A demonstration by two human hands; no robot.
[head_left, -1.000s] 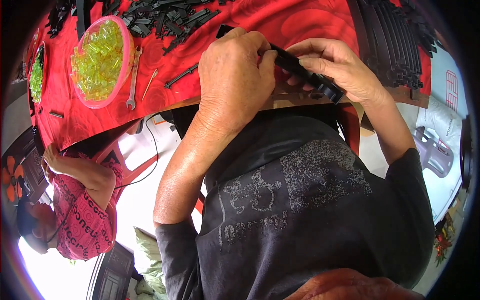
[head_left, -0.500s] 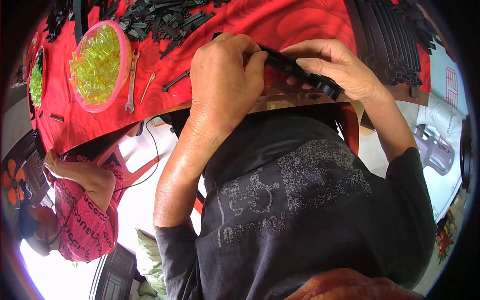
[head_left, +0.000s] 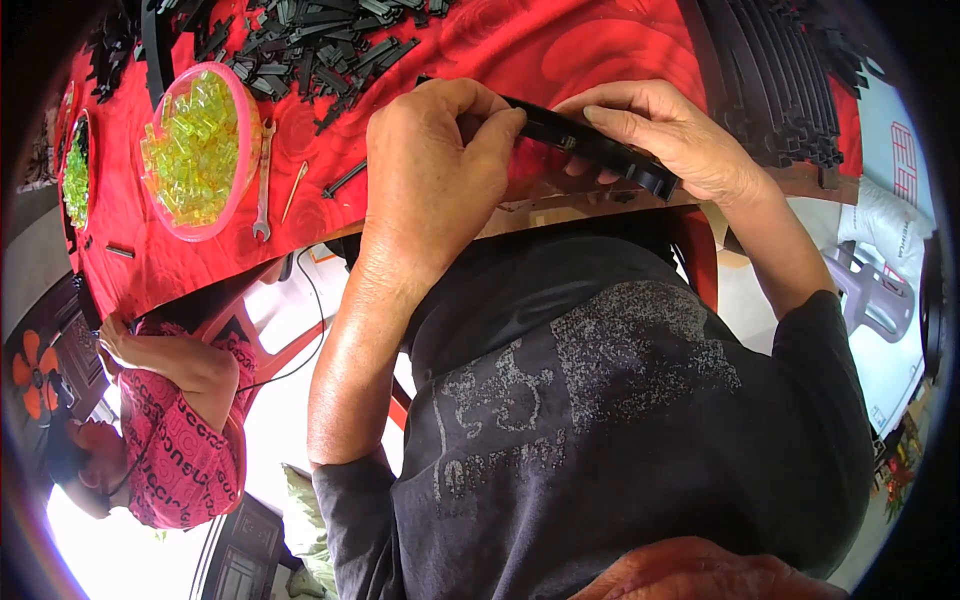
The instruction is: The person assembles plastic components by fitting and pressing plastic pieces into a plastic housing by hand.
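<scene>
Both my hands hold one long black plastic strip (head_left: 590,147) above the near edge of the red-covered table (head_left: 600,50). Thumb and fingers of my left hand (head_left: 440,165) are closed on its far left part, where its end pokes out just past the knuckles. My right hand (head_left: 680,140) grips it closer to the near right end, thumb on top and fingertips curled beneath. The strip slants down to the right. By my left wrist lies a thin black rod-like part (head_left: 345,180), partly hidden behind the hand.
A pink-rimmed basket (head_left: 243,140) of yellow-green clear pieces stands left, beside a wrench (head_left: 264,185) and a thin pointed stick (head_left: 294,190). Small black parts (head_left: 320,50) are heaped at the back. Long black strips (head_left: 775,85) are stacked right. Another person (head_left: 185,430) sits at left.
My left hand has shifted slightly left along the strip, uncovering a little more of its top. The right hand stays nearly in place. The view has tilted slightly.
</scene>
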